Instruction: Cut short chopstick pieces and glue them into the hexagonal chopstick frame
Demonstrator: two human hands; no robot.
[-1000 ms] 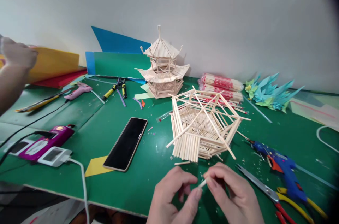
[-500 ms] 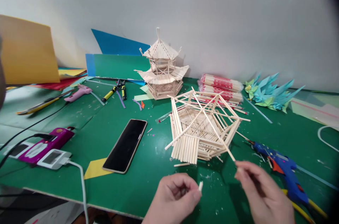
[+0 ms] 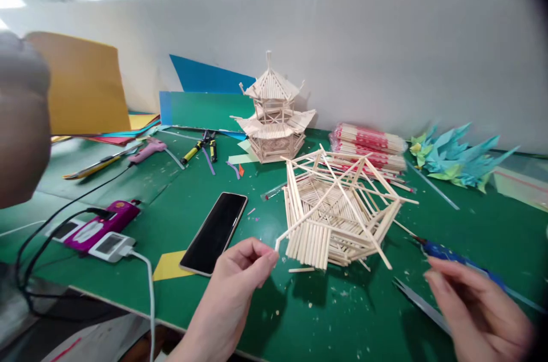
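My left hand [image 3: 240, 279] is closed in a pinch on a short pale stick piece [image 3: 276, 245], held close to the end of a stick that juts from the hexagonal stick frame [image 3: 338, 213]. My right hand [image 3: 479, 310] is low on the right, blurred, with its fingers stretched out and nothing in them. It hovers just over the blue glue gun [image 3: 449, 253] and the scissors [image 3: 422, 305]. One loose stick [image 3: 302, 269] lies in front of the frame.
A finished stick pagoda [image 3: 274, 116] stands behind, with wrapped chopstick bundles [image 3: 368, 145] and paper cranes [image 3: 462, 153] to its right. A phone [image 3: 216, 230], power strips [image 3: 100, 230], pink glue gun [image 3: 148, 151] and pliers [image 3: 201, 145] lie left. Another person's blurred arm [image 3: 19, 122] is by the yellow sheet [image 3: 81, 82].
My hands have parted. The left keeps the short stick piece and has moved up-left toward the frame. The right has swung down and right to the blue glue gun.
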